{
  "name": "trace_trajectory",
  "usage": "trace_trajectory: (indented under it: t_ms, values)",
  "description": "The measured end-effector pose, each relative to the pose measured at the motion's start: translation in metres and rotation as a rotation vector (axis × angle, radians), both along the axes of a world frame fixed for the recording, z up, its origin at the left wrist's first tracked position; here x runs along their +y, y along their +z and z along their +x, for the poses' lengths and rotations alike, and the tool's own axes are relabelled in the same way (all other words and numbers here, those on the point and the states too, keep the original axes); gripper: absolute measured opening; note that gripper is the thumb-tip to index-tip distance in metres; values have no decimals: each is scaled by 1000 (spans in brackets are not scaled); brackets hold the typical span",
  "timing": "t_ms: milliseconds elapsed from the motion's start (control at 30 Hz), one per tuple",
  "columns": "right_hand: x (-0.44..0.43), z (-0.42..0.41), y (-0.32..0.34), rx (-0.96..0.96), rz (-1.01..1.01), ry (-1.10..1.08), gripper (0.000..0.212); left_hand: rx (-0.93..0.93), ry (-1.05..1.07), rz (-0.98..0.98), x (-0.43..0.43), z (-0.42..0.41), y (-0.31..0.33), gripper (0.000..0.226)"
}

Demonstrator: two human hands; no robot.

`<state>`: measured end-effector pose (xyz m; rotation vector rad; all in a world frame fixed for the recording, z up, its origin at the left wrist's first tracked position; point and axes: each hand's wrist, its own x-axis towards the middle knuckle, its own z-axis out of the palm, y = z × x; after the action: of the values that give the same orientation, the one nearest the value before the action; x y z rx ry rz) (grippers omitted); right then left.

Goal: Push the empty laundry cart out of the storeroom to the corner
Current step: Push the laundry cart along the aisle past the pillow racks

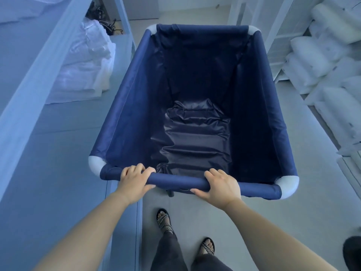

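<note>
The laundry cart (125, 106) is a deep navy fabric bin on a tube frame with white corner joints. It fills the middle of the view and its inside holds only wrinkled lining. My left hand (133, 181) is wrapped over the near top rail toward its left end. My right hand (221, 185) grips the same rail toward its right end. The cart stands in a narrow aisle, pointing away from me.
A white shelf unit (29, 94) runs close along the cart's left side, with folded white linens (86, 61) on it. Racks of white pillows (320, 61) line the right. Grey tiled floor (195, 12) continues ahead. My sandalled feet are below the rail.
</note>
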<state>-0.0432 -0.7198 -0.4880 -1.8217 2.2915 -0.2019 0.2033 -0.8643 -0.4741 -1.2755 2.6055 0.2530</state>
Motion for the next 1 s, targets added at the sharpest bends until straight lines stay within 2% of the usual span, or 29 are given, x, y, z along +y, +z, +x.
trace_trajectory:
  t_ms: [200,300,533,767,1000]
  values:
    - [-28,-16,7,-42,151,-21,54,-19,-53,73,-32,-12,1,41]
    - [-40,-19,11,-3,195,-41,53,2,-96,115,-50,-16,1,41]
    - [-65,-3,5,98,142,-259,50,46,-162,123,-90,-30,1,42]
    - [-102,-27,10,21,206,-257,53,196,-161,125,-127,-38,5,40]
    - [-143,-56,14,11,225,-251,52,72,-170,124,-167,-70,9,39]
